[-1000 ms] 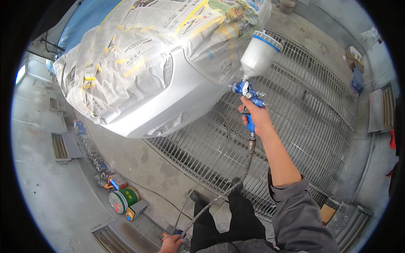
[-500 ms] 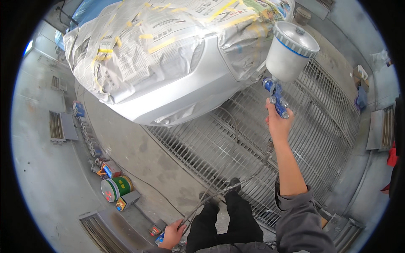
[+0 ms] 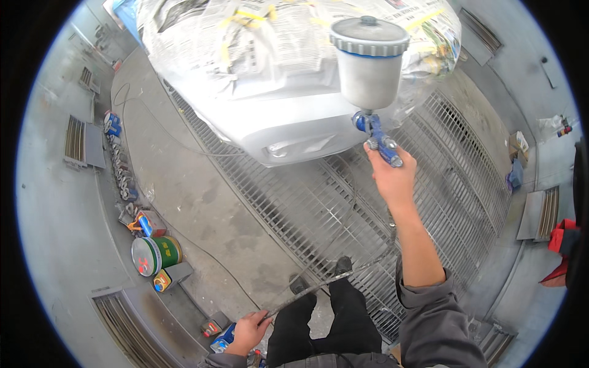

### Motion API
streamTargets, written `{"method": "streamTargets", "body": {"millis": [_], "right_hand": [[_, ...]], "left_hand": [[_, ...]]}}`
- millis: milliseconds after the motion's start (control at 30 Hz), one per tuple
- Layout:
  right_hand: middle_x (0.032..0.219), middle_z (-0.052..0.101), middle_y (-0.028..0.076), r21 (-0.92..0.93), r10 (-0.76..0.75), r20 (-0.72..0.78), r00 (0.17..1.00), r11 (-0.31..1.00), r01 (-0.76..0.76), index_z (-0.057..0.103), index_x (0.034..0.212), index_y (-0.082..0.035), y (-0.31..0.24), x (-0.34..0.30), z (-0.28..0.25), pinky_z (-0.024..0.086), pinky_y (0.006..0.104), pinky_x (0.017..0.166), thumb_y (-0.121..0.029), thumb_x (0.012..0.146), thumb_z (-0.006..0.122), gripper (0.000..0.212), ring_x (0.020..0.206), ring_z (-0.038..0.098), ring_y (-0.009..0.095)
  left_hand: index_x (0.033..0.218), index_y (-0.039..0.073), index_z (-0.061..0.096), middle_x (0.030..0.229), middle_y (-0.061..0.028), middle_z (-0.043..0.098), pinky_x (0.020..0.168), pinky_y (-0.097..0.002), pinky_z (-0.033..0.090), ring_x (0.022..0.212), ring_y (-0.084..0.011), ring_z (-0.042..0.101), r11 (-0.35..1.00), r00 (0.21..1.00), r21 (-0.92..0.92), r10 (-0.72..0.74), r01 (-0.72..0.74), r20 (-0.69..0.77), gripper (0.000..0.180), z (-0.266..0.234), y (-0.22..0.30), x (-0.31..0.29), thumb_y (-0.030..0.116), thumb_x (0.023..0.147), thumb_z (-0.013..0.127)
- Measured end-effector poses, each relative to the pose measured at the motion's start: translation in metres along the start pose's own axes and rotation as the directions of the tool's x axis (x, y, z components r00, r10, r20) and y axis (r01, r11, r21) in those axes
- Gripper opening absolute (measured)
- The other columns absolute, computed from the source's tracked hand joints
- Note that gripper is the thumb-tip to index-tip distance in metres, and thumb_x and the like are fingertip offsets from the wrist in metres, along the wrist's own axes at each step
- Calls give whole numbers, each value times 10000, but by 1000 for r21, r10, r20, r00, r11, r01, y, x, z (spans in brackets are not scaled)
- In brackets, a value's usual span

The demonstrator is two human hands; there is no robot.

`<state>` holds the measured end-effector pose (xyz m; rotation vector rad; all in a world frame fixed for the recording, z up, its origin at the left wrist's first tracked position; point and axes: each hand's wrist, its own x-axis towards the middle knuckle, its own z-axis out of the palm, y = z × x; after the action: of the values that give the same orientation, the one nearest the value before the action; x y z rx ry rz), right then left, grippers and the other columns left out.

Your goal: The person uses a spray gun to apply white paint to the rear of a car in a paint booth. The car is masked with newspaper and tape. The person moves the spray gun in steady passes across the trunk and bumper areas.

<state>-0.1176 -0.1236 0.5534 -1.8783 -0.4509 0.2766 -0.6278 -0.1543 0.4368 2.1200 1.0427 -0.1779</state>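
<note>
Right hand [image 3: 392, 178] gripping blue spray gun [image 3: 377, 138], lidded cup [image 3: 369, 61] contents hidden; left hand [image 3: 248, 331] closed on hose [image 3: 325, 285]

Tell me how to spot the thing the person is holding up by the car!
Find the silver car wrapped in newspaper. In front of its bumper, the right hand holds up a spray gun. It has a blue body with a big pale cup and a ribbed grey lid on top; nothing else nearby looks like that.

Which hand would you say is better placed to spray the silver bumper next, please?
The right hand, probably: it grips the blue spray gun raised beside the silver bumper. The left hand is low by the legs, holding the air hose, far from the bumper.
</note>
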Motion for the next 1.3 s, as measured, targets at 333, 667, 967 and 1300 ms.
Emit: {"method": "streamTargets", "body": {"millis": [333,667,967,1300], "right_hand": [[651,589,9,25,-280,195,940,960,280,764,1108,12,-46,-73,143,425,269,573,-167,949,787,241,631,477,50],[643,638,39,93,-65,418,906,995,29,781,1119,-22,-11,-75,156,424,314,555,-212,941,788,260,576,508,90],[715,685,21,120,81,82,993,989,-91,751,902,1,59,-21,12,456,253,484,-223,926,819,235,532,589,76],[725,694,29,132,-73,-210,975,986,102,731,867,-3,172,46,-97,458,267,452,-289,921,814,303,496,590,97]], "left_hand": [[1111,118,770,792,-150,692,640,-465,542,720,-377,692,1000,998,2,-28,28,-58,278,-8,-76,-27,309,911,805],[1048,145,805,783,-85,713,618,-454,560,699,-327,708,997,992,80,-7,17,-123,288,26,-102,-1,383,886,817],[1015,176,808,756,-54,707,573,-429,550,660,-304,706,969,971,134,221,-207,-93,282,92,-58,91,429,891,799],[1037,187,791,803,-55,724,590,-438,560,714,-314,722,875,896,253,440,-413,-58,290,173,-36,207,456,944,734]]}}
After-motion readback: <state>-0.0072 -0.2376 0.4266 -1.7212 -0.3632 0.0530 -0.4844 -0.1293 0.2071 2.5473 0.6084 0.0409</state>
